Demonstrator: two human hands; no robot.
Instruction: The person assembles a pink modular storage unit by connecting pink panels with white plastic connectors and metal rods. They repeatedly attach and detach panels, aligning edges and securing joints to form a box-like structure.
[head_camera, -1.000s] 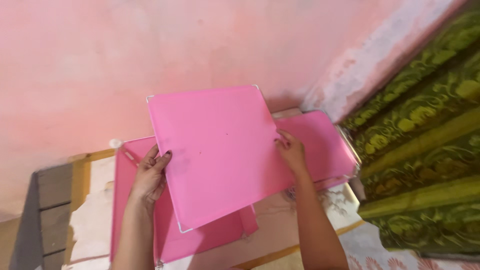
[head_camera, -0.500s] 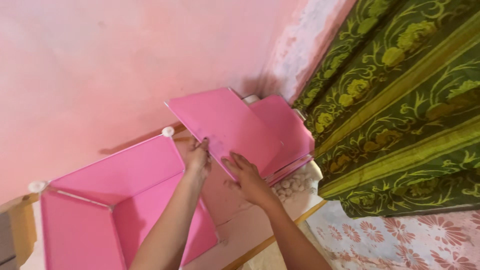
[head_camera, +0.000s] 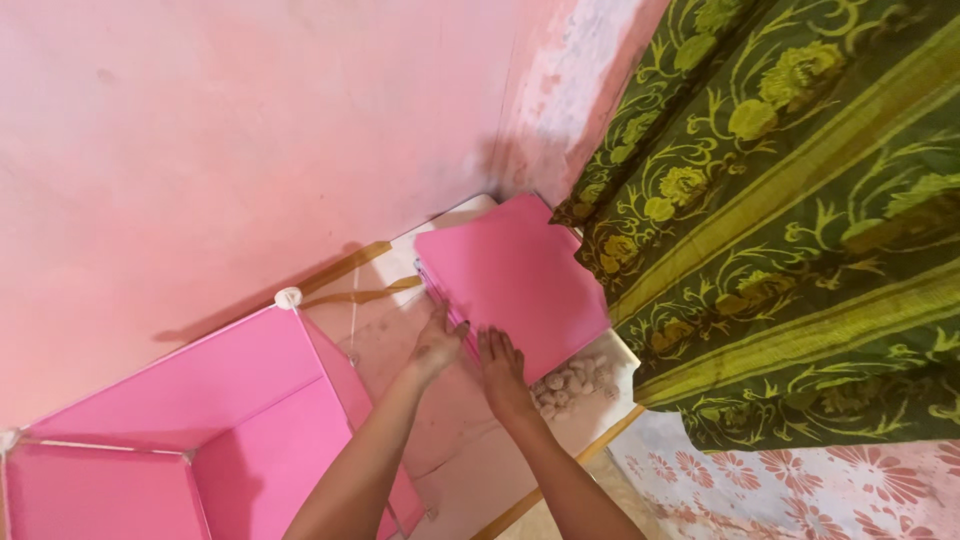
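Note:
A stack of flat pink plastic panels (head_camera: 520, 275) lies on the floor by the wall corner, next to the green curtain. My left hand (head_camera: 437, 343) presses against the stack's near edge, fingers together. My right hand (head_camera: 502, 368) rests flat on the top panel's near corner, fingers spread. Neither hand lifts anything. To the left stands a partly built pink panel cube (head_camera: 190, 440) with white round corner connectors (head_camera: 288, 297).
A pink wall (head_camera: 220, 130) fills the upper left. A green curtain with yellow floral pattern (head_camera: 800, 220) hangs at the right. Small pale connector pieces (head_camera: 572, 385) lie in a pile beside the panels. A pink floral floor covering (head_camera: 820, 490) shows at the lower right.
The top panel, held tilted in the air before, now lies flat on the stack. Both hands have come down onto its near edge. The view has swung to the right.

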